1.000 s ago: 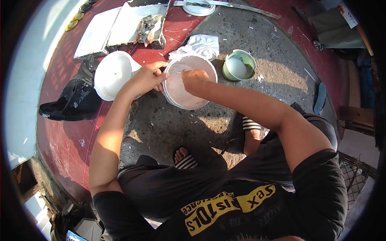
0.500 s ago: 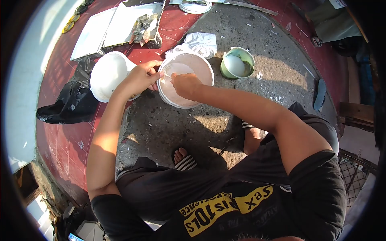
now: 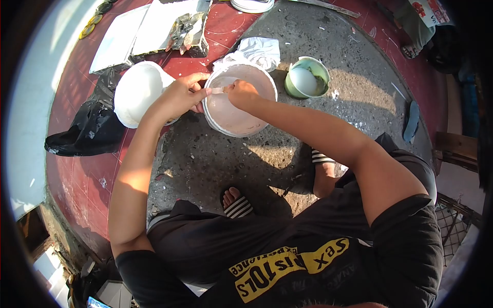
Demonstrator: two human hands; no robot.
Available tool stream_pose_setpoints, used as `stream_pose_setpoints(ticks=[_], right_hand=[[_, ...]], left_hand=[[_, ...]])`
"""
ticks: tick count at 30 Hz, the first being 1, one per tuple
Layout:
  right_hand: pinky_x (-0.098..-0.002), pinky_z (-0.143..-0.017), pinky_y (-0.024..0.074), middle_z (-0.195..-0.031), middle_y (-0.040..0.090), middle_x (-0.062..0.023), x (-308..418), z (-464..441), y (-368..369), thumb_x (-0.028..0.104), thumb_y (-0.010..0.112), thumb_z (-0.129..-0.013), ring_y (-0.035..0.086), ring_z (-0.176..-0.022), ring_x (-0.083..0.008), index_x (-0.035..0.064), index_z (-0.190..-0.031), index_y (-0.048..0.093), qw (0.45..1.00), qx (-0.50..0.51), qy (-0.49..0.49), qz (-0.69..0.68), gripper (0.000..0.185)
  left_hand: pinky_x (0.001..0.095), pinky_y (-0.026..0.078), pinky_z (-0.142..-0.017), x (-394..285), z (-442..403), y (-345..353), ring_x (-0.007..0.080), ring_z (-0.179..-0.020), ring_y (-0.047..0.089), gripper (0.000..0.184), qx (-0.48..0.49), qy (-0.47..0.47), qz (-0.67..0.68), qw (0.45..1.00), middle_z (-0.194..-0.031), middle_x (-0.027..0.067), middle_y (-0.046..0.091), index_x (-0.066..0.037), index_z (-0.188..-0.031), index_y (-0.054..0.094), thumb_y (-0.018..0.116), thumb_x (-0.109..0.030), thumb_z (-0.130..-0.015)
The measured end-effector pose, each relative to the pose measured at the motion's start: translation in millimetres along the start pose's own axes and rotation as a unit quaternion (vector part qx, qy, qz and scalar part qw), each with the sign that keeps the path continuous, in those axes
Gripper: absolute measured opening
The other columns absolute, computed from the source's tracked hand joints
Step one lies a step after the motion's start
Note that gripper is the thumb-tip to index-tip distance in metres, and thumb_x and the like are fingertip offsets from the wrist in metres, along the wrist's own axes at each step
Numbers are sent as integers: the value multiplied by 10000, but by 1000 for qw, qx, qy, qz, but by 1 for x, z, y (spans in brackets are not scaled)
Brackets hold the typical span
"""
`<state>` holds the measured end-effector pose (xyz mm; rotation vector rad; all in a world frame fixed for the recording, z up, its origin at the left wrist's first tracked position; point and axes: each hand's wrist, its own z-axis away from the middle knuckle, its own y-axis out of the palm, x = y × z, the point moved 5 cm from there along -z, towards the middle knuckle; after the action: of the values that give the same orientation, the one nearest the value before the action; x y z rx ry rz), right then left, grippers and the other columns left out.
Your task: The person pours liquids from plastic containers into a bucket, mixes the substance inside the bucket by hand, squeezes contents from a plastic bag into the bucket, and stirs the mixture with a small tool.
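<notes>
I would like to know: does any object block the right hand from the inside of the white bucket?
Nothing visible blocks it: the right hand is at the open mouth of the white bucket, holding a pale flat piece. The green tub stands apart, to the right.

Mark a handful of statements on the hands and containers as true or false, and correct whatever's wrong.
1. The left hand is at the rim of the white bucket. True.
2. The green container stands to the right of the bucket. True.
3. Both hands are at the green container. False: the right hand is at the white bucket's opening, with a pale flat piece between it and the left hand.
4. Nothing lies just beyond the bucket. False: crumpled white material lies there.
5. The black plastic bag lies left of the open white container. True.
</notes>
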<state>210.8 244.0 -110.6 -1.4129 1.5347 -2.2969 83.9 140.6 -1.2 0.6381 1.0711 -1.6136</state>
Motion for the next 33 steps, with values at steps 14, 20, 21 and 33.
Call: stream_pose_setpoints(ticks=[14,20,21,33], right_hand=[[-488,-838,498,-984,685,-214,8,11,-4,319,495,-978,660,-944,-382,38,-1037,620,958,258,-100,81,313],[-468,-842,508,-954,698,-195,11,19,-16,283,577,-942,680,-927,-362,18,-1013,677,895,342,-144,248,292],[-468,-842,508,-954,698,-195,13,18,-19,283,577,-942,680,-927,-362,18,-1013,677,894,342,-146,249,292],[-339,-727,564,-990,719,-122,32,21,-50,102,687,-795,718,-915,-239,24,-985,702,849,149,-251,441,206]], left_hand=[[275,563,-661,-3,2,-2,111,-716,640,426,-8,-17,-9,1000,-786,29,602,-15,-1337,521,629,-202,-970],[282,556,-631,-6,0,4,127,-680,669,460,-2,12,-18,1000,-777,60,666,-48,-1374,523,630,-218,-960],[282,556,-631,-9,1,6,127,-680,669,460,-4,12,-17,1000,-777,60,666,-48,-1374,523,630,-218,-960],[295,537,-595,-23,-3,27,149,-651,683,484,3,60,-39,997,-794,77,657,-42,-1359,535,650,-255,-941]])
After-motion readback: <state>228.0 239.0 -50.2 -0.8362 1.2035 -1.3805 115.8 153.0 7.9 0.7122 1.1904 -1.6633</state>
